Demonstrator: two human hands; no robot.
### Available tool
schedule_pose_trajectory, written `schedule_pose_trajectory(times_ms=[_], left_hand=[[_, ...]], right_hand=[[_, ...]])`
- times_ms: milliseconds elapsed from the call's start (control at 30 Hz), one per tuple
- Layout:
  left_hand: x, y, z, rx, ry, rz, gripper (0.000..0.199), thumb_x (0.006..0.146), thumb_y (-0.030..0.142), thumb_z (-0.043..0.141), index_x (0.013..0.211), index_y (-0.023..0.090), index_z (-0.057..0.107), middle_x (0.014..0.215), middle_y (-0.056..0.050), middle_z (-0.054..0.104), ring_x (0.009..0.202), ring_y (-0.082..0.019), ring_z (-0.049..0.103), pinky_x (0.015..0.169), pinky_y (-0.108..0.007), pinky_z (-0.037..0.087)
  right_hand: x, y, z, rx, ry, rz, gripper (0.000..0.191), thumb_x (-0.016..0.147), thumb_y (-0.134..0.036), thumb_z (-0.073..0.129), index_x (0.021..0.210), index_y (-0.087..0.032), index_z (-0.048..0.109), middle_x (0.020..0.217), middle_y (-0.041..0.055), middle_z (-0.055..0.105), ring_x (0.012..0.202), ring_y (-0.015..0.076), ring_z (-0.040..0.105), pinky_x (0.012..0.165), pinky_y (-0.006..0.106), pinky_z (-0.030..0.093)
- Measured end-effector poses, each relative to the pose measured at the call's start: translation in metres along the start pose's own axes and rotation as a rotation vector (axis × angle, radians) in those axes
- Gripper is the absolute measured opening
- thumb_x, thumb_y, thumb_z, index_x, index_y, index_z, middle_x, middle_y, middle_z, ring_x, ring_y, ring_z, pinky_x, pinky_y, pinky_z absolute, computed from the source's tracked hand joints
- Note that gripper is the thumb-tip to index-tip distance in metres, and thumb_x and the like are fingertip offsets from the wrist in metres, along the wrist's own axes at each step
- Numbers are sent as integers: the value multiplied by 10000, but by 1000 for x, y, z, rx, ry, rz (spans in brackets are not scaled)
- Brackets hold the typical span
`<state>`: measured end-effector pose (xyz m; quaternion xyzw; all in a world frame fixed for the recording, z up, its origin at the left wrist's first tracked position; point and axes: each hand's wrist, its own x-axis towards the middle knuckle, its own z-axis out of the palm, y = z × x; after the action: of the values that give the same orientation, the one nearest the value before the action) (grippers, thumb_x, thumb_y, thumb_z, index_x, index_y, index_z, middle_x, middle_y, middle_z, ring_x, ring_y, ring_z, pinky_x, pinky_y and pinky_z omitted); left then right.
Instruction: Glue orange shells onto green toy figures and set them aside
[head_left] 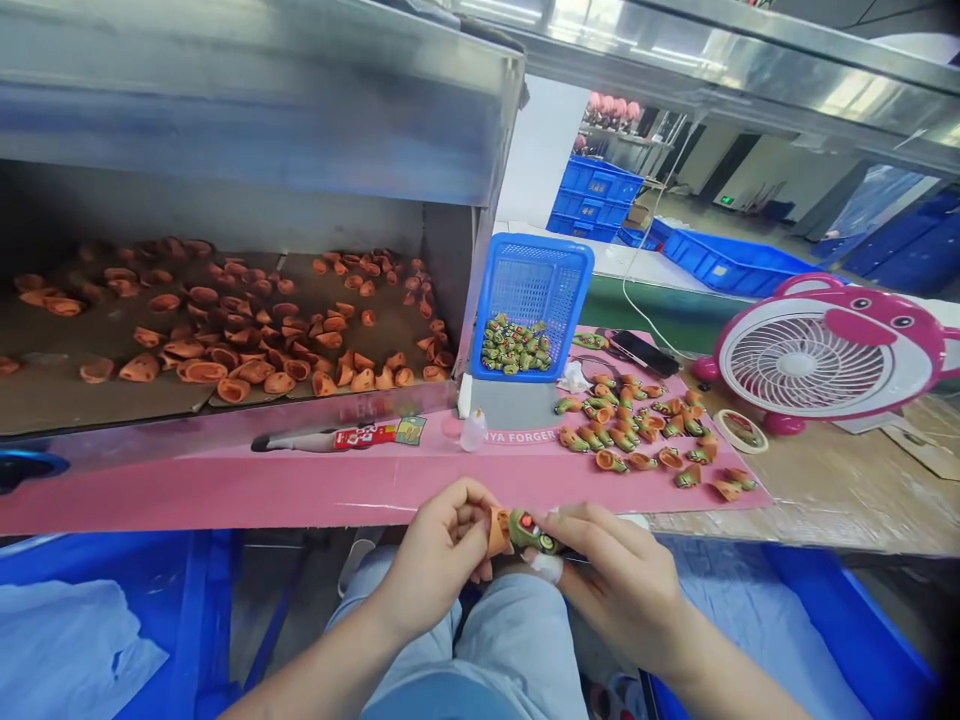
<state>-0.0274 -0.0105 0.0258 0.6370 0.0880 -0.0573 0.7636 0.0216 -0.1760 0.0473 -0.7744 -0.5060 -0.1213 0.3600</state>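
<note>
I'm pinching a small orange-and-green molded figure (525, 532) just in front of the pink mat (390, 500), left hand (439, 565) with fingers curled tight on the orange end, right hand (622, 585) with fingers (581, 525) closed on the green end. Behind the mat, a steel bin (150, 445) is holding loose orange molded pieces (255, 350), while more green-and-orange figures (626, 435) are lying on the mat beside a blue plastic basket (534, 300)

Bright, even light for you — overhead glare streaks the steel canopy (847, 100), the edges bend, and your right hand (619, 590) casts barely any shadow.
</note>
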Motion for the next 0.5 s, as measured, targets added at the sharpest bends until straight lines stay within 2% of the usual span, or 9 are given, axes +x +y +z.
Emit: schedule_pose_trajectory(times_ms=[300, 500], left_hand=[[0, 0, 2, 33, 2, 6, 6, 747, 165, 440, 746, 164, 446, 557, 53, 499, 431, -50, 437, 433, -179, 354], [0, 2, 3, 99, 24, 2, 36, 747, 190, 468, 727, 166, 448, 557, 53, 484, 457, -64, 455, 446, -191, 375]], right_hand=[[-4, 0, 4, -36, -12, -7, 328, 735, -31, 509, 1037, -157, 484, 819, 61, 580, 726, 142, 558, 592, 229, 463], [-5, 2, 9, -29, -51, 38, 300, 746, -47, 490, 1026, -154, 487, 812, 65, 571, 727, 146, 557, 595, 237, 469]])
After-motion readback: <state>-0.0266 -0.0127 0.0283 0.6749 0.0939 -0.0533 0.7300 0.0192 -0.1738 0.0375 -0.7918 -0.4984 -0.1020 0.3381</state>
